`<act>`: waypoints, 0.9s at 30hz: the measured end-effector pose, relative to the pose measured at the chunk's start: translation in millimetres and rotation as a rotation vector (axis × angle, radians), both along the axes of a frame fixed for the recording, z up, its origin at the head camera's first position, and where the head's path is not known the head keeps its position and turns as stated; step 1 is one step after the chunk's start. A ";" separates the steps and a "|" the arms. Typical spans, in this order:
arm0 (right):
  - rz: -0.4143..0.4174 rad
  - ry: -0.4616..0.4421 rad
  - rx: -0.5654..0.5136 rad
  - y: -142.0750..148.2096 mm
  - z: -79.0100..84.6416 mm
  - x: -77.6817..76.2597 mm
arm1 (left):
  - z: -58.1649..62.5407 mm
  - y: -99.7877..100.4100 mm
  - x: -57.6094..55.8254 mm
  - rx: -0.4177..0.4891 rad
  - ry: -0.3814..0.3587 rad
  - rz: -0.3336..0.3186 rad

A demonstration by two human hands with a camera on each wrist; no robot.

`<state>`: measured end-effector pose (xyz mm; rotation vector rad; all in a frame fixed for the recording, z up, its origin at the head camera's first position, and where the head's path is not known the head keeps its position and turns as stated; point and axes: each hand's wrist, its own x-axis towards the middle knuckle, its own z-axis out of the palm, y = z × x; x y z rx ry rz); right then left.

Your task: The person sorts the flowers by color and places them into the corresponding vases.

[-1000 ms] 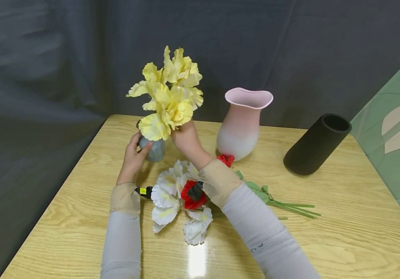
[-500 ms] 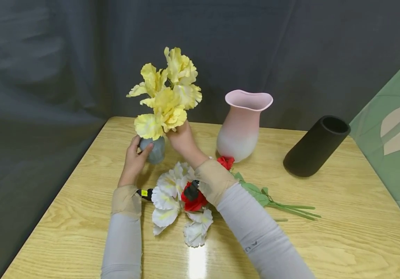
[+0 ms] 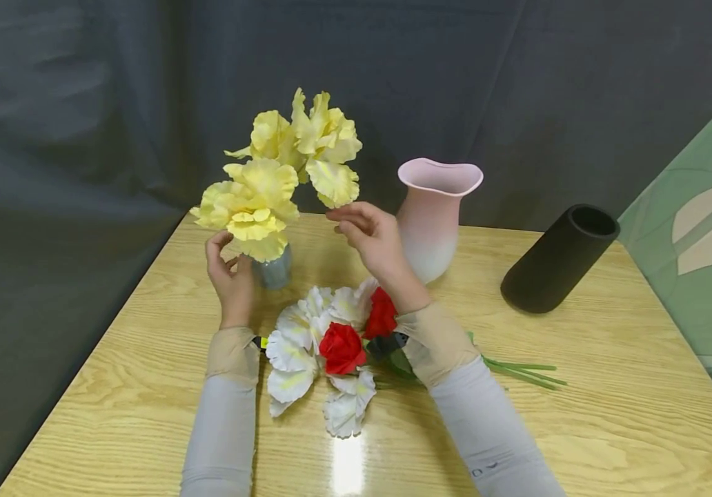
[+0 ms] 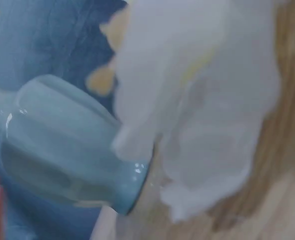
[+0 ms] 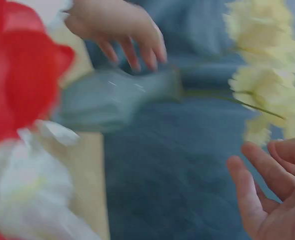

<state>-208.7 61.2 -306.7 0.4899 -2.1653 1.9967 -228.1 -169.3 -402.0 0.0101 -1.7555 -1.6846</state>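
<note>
Yellow artificial flowers (image 3: 250, 200) stand in a small grey-blue vase (image 3: 278, 269) at the table's back left; their stem rises from its mouth in the right wrist view. Beside the vase is my left hand (image 3: 232, 283), with loosely bent fingers. In the right wrist view those fingers hang close to the vase's neck; whether they touch it I cannot tell. My right hand (image 3: 381, 241) is just right of the yellow blooms, fingers loosely extended and holding nothing. The left wrist view shows the glossy vase (image 4: 62, 145) up close, behind blurred white petals (image 4: 202, 115).
White flowers (image 3: 290, 355) and red roses (image 3: 342, 348) lie in front of the small vase, their green stems (image 3: 526, 373) pointing right. A pink-and-white vase (image 3: 433, 228) stands behind my right hand. Farther right is a slanted black vase (image 3: 557, 266). Dark cloth (image 3: 455, 83) hangs behind.
My right hand has let go of the yellow flowers and moved right. The front yellow bloom has shifted left and spread from the others. My left hand's grip on the vase has loosened.
</note>
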 end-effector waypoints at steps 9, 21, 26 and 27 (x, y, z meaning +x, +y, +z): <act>-0.089 0.002 -0.085 62.7 19.9 37.5 | 21.6 18.9 15.4 -0.157 0.486 0.317; -0.222 -0.086 0.005 109.7 1.3 77.3 | 23.3 54.4 12.0 -0.350 0.242 -0.376; -0.197 -0.133 0.121 115.7 -19.5 84.1 | 25.5 62.4 5.0 -0.085 -0.109 -0.689; -0.184 -0.133 0.156 116.2 -23.8 85.2 | 26.1 65.0 3.5 -0.074 -0.139 -0.715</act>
